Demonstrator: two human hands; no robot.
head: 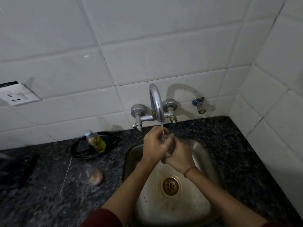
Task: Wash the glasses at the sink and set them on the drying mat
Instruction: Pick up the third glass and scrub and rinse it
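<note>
Both my hands meet over the steel sink point(203, 154) under the chrome tap point(156, 105), from which a thin stream of water runs. My left hand point(155, 145) and my right hand point(177, 157) wrap around a clear glass point(167, 145), mostly hidden by my fingers; the water falls onto it. A second clear glass point(92, 175) with orange residue lies on its side on the dark granite counter point(49, 202), left of the sink.
A bottle of yellow liquid point(95, 141) leans in a black pan point(105, 145) behind the lying glass. A dark object point(14, 171) sits at the far left. A wall socket point(16, 96) and a small valve point(199, 104) are on the tiled wall. The brass drain point(170, 185) lies below my wrists.
</note>
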